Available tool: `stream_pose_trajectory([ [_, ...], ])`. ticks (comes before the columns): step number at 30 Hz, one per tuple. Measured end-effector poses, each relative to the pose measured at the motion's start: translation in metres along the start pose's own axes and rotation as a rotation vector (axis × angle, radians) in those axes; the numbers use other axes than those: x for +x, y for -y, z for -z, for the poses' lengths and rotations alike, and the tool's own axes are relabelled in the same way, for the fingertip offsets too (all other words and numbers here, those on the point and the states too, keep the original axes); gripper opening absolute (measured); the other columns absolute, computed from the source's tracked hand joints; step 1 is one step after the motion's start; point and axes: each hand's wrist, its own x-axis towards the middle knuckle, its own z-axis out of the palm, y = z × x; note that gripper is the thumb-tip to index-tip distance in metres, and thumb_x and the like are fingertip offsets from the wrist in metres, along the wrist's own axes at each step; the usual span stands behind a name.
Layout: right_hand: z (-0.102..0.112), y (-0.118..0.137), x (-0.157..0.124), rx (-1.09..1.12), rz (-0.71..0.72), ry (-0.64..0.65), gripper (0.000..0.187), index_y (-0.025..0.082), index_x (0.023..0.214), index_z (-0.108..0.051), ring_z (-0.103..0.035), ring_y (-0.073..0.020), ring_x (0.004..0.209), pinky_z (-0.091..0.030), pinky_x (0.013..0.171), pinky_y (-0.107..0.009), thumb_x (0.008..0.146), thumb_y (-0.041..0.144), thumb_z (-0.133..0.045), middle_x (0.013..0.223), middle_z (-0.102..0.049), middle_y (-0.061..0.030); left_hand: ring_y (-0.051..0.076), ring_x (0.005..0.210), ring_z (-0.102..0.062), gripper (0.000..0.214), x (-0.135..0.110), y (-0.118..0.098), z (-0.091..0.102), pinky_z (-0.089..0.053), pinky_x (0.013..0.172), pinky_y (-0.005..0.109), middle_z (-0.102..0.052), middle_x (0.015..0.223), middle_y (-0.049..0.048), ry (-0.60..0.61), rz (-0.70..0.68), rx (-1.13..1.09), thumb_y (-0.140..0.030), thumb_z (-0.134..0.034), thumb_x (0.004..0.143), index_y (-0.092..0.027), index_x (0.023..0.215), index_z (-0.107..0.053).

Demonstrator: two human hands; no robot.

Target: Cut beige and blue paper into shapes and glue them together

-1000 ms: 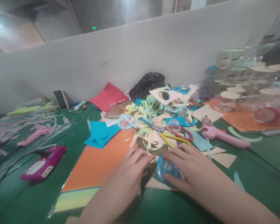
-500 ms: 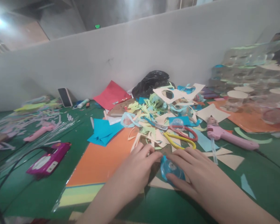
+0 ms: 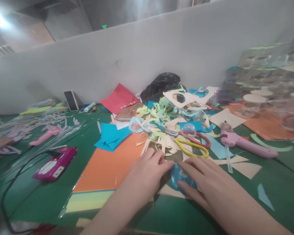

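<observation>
My right hand (image 3: 205,182) is curled round a small clear blue round object (image 3: 180,175) that rests on a cream paper piece on the green table (image 3: 235,202). Thumb below it, fingers above it. My left hand (image 3: 147,174) lies beside it, fingers bent down onto a brown card among the paper scraps, fingertips close to the blue object. Just beyond both hands lie scissors with one yellow and one red handle (image 3: 192,143).
A heap of cut paper scraps (image 3: 166,117) fills the middle. An orange sheet (image 3: 110,166) and blue paper (image 3: 109,137) lie left of my hands. A pink glue gun (image 3: 245,143) is on the right, a magenta device (image 3: 55,161) with a black cable on the left, a phone (image 3: 71,100) against the grey partition.
The view has shifted slightly. Both hands have stayed around the blue round object, moving a little closer together.
</observation>
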Motion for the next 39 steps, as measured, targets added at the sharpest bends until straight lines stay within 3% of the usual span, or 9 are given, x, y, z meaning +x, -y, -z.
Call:
stream_pose_trajectory([
  [5, 0.006, 0.004, 0.000, -0.063, 0.067, 0.004, 0.023, 0.024, 0.079, -0.068, -0.067, -0.0267, 0.071, -0.055, 0.055, -0.038, 0.090, 0.017, -0.049, 0.083, -0.071, -0.0097, 0.021, 0.091, -0.045, 0.045, 0.001, 0.000, -0.002, -0.043, 0.075, 0.032, -0.053, 0.098, 0.0059, -0.023, -0.009, 0.013, 0.000, -0.042, 0.086, -0.027, 0.117, -0.060],
  [13, 0.007, 0.010, 0.000, -0.195, 0.151, -0.053, 0.043, 0.024, 0.077, -0.069, -0.065, -0.0270, 0.069, -0.051, 0.052, -0.038, 0.088, 0.003, -0.033, 0.081, -0.071, -0.0106, 0.021, 0.090, -0.045, 0.044, -0.001, 0.001, -0.004, -0.044, 0.073, 0.031, -0.053, 0.097, 0.0059, -0.039, -0.018, -0.005, 0.000, -0.045, 0.084, -0.026, 0.116, -0.060],
  [24, 0.007, 0.012, -0.001, -0.216, 0.189, -0.045, 0.045, 0.023, 0.074, -0.070, -0.063, -0.0281, 0.069, -0.050, 0.054, -0.041, 0.084, 0.000, -0.033, 0.077, -0.070, -0.0115, 0.021, 0.090, -0.046, 0.045, -0.002, 0.001, -0.003, -0.044, 0.074, 0.032, -0.054, 0.098, 0.0065, -0.034, -0.017, -0.022, 0.001, -0.043, 0.083, -0.024, 0.116, -0.060],
  [28, 0.002, 0.014, 0.001, -0.200, 0.115, -0.025, 0.036, 0.024, 0.075, -0.069, -0.064, -0.0274, 0.069, -0.051, 0.055, -0.040, 0.088, 0.006, -0.041, 0.075, -0.070, -0.0100, 0.022, 0.093, -0.047, 0.047, -0.001, 0.003, -0.005, -0.046, 0.077, 0.033, -0.056, 0.102, 0.0066, -0.035, 0.010, -0.098, 0.001, -0.041, 0.083, -0.025, 0.117, -0.058],
  [33, 0.002, 0.011, 0.001, -0.097, 0.034, -0.008, 0.025, 0.023, 0.089, -0.069, -0.067, -0.0251, 0.077, -0.056, 0.064, -0.037, 0.092, 0.014, -0.047, 0.085, -0.072, -0.0084, 0.019, 0.107, -0.049, 0.042, -0.008, 0.001, 0.005, -0.045, 0.092, 0.033, -0.055, 0.115, 0.0057, -0.193, 0.091, -0.307, -0.005, -0.031, 0.093, -0.026, 0.122, -0.054],
  [37, 0.024, -0.004, 0.001, 0.061, -0.043, -0.120, 0.025, 0.026, 0.110, -0.065, -0.068, -0.0249, 0.096, -0.058, 0.076, -0.036, 0.097, 0.025, -0.044, 0.104, -0.072, -0.0079, 0.018, 0.108, -0.051, 0.025, -0.018, -0.005, 0.027, -0.046, 0.092, 0.031, -0.056, 0.115, 0.0033, -0.390, 0.277, -0.492, -0.029, -0.035, 0.100, -0.029, 0.114, -0.055],
  [39, 0.038, -0.013, 0.004, 0.154, -0.132, -0.163, 0.028, 0.026, 0.121, -0.060, -0.067, -0.0252, 0.106, -0.059, 0.080, -0.036, 0.097, 0.031, -0.046, 0.115, -0.069, -0.0089, 0.018, 0.102, -0.055, 0.027, -0.019, -0.004, 0.036, -0.048, 0.087, 0.032, -0.058, 0.114, 0.0038, -0.426, 0.375, -0.635, -0.042, -0.038, 0.098, -0.029, 0.114, -0.055],
])
